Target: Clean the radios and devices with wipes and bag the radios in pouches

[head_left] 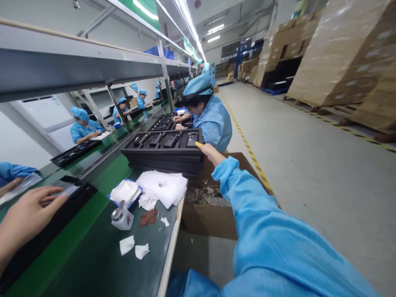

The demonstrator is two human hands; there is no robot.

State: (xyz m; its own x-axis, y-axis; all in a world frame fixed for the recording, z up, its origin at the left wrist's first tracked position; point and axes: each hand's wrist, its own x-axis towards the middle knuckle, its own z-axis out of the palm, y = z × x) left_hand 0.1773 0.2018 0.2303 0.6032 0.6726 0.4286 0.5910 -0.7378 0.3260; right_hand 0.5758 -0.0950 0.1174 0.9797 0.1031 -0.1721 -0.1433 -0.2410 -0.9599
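Note:
My right hand, in a blue sleeve, reaches out to the near right corner of a stack of black trays. Its yellow-capped fingertip touches the top tray's edge, and the fingers look closed on that corner. The top tray holds several black devices in slots. My left hand rests at the lower left with fingers stretched flat, on a black tray holding a grey flat item.
White wipes, a small white dispenser bottle and paper scraps lie on the green bench. An open cardboard box stands beside the bench. Workers in blue sit along the line. Wrapped pallets stand at right.

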